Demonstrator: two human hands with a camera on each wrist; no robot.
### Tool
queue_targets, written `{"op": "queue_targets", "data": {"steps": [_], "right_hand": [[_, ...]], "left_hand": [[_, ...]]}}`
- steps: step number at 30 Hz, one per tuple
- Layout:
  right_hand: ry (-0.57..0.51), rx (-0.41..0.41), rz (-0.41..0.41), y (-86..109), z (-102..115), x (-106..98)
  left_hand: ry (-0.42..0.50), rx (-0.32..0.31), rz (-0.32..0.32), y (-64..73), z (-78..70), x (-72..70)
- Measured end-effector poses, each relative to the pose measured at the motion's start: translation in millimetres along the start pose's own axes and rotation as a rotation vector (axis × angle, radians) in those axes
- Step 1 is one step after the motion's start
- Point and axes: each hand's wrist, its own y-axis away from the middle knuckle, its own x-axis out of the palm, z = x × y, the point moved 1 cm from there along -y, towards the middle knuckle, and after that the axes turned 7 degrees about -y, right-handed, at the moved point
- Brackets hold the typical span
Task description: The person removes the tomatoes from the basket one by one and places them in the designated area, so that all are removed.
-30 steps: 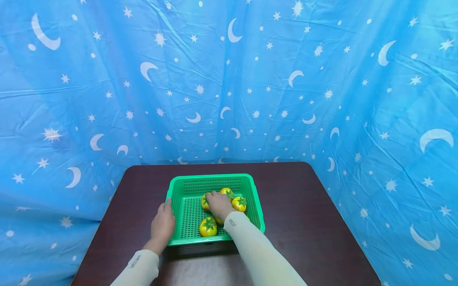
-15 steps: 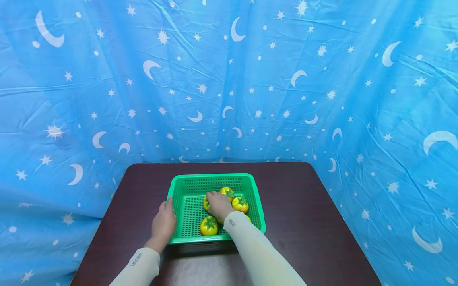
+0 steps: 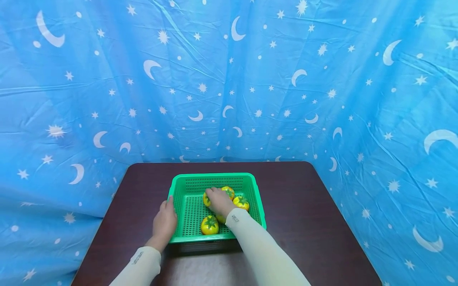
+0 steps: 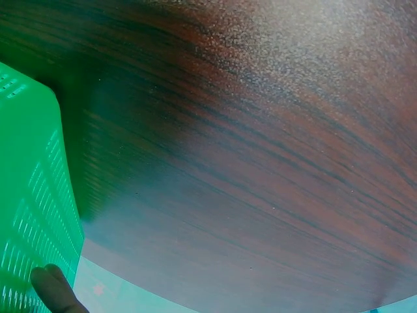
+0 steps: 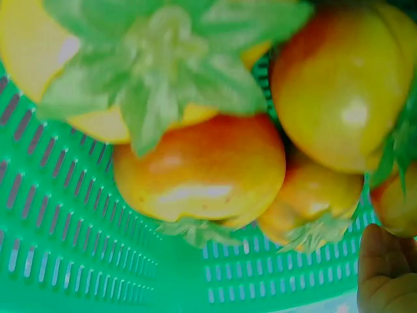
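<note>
A green slotted plastic basket [image 3: 189,240] stands on the dark table and holds several yellow-orange persimmons with green leafy tops. My left hand [image 3: 165,225] is at its left side, fingers fairly straight; in the left wrist view the fingertips [image 4: 53,287] touch the outer wall. Inside, my right hand [image 3: 221,201] curls over a persimmon [image 3: 206,200] left of the cluster and grips it. That fruit is partly hidden by the hand; the right wrist view shows fingers [image 5: 384,274] against it. One persimmon [image 3: 209,225] lies nearer the front wall, another [image 3: 241,203] to the right.
The dark wood-grain table [image 3: 304,222] extends around the basket on all sides. A blue curtain [image 3: 229,79] with white moons and stars hangs behind it and along both sides. The right forearm, in a pale sleeve [image 3: 266,248], crosses the basket's front rim.
My right hand has risen slightly toward the basket's back, staying on the same persimmon. The left hand stays at the basket's side. The head view has shifted a little.
</note>
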Motion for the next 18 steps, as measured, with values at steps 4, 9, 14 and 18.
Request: {"op": "queue_targets", "data": {"steps": [4,9,14,18], "right_hand": [[-0.027,0.015,-0.027,-3.1,-4,-12],[-0.082,0.035,-0.048,-4.9,-11,-31],[-0.101,-0.006,-0.090,-5.7,-21,-44],[-0.133,-0.015,-0.130,-5.1,-30,-56]], "left_hand": [[-0.002,0.001,-0.001,-0.2,0.9,-0.2],[-0.007,0.002,-0.006,-1.6,0.0,0.3],[-0.003,0.004,-0.011,-1.3,0.3,0.9],[0.002,0.004,-0.009,-1.3,0.9,1.6]]}}
